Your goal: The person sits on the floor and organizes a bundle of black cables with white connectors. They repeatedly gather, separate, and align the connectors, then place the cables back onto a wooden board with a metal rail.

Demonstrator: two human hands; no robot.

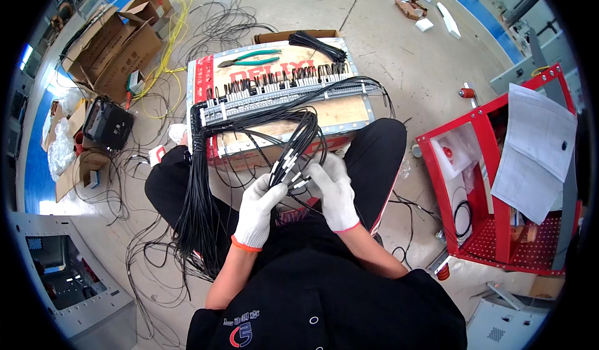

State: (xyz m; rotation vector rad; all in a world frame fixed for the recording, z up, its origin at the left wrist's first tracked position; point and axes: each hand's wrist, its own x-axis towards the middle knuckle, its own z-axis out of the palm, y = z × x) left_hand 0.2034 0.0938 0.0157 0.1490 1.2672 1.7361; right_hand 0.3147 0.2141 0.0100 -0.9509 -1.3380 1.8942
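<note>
In front of me, my left hand (256,209), in a white knit glove, is closed around a looped bundle of black wires (304,131) with white marker sleeves near their ends. My right hand (334,191), gloved too, has its bent fingers pinched on a black wire at the right side of that bundle; its fingertips are partly hidden. The wires come from a long grey terminal strip (274,107) lying across a wooden box (340,109). A thick tied wire harness (198,187) drops from the strip's left end, over my leg.
Green-handled pliers (249,58) and a bundle of black cable ties (318,45) lie on the box's far part. Cardboard boxes (112,53), a black case (108,124) and loose cables (218,22) occupy the left floor. A red metal cabinet frame (490,162) with paper sheets (535,153) stands right.
</note>
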